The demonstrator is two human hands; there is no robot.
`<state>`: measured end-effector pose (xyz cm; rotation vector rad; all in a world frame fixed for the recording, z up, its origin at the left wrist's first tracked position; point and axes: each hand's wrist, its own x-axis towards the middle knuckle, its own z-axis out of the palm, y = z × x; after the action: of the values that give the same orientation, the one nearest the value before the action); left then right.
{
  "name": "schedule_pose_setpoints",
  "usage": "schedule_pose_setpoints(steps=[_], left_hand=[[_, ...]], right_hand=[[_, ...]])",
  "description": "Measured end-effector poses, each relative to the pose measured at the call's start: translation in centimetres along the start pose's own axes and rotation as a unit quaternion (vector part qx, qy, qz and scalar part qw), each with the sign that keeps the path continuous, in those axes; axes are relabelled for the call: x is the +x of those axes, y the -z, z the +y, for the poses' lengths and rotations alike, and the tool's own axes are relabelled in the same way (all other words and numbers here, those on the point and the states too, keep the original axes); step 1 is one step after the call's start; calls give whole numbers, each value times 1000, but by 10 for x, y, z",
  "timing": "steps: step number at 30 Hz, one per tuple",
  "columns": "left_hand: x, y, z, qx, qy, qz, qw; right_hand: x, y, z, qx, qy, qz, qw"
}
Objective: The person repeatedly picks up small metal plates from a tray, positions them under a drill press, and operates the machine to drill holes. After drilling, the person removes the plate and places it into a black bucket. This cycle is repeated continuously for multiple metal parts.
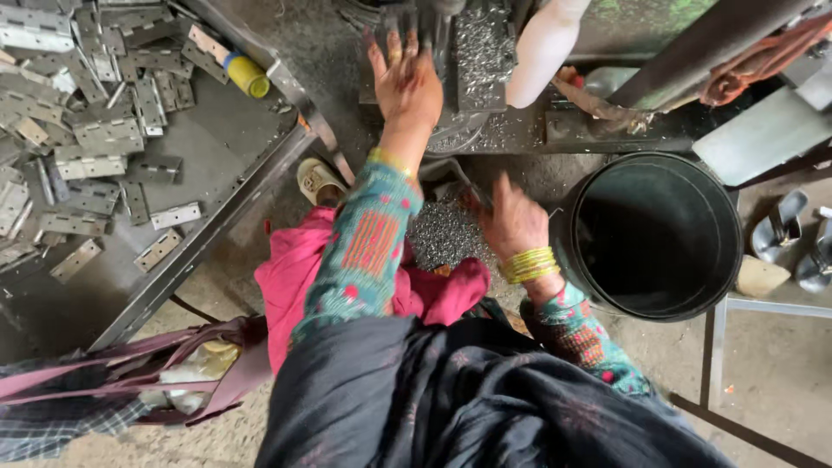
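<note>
Just right of the right hand (513,221) stands a black bucket (656,234), its rim close by the wrist. A tray (208,234) of grey hinges (95,139) lies well left of the left hand (406,82), which rests open, fingers spread, on the machine (472,52). The right hand, fingers curled, touches a heap of fine silvery shavings (442,234); whether it grips any I cannot tell.

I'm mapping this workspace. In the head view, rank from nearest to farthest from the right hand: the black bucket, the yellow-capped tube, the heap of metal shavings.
From the right hand:
1. Shavings, just left of it, touching or nearly so.
2. Black bucket, close on its right.
3. Yellow-capped tube, far off at upper left, on the tray of hinges.
</note>
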<state>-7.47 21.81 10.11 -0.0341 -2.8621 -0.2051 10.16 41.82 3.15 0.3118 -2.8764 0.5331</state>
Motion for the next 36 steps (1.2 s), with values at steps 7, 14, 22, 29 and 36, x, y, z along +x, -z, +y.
schedule_pose_setpoints(steps=[7,14,22,29,36], left_hand=[[-103,26,-24,-3,-199,97,975],[-46,33,38,129,-42,80,988],[-84,31,13,-11,-22,20,1000],[-35,13,24,149,-8,29,988],[-38,7,18,150,-12,28,988]], right_hand=[[43,101,-54,155,-24,113,981],[37,103,-62,128,-39,72,988],[49,92,-52,64,-101,-47,992],[35,19,-2,45,-64,-77,994],[-39,-88,37,114,-83,-94,986]])
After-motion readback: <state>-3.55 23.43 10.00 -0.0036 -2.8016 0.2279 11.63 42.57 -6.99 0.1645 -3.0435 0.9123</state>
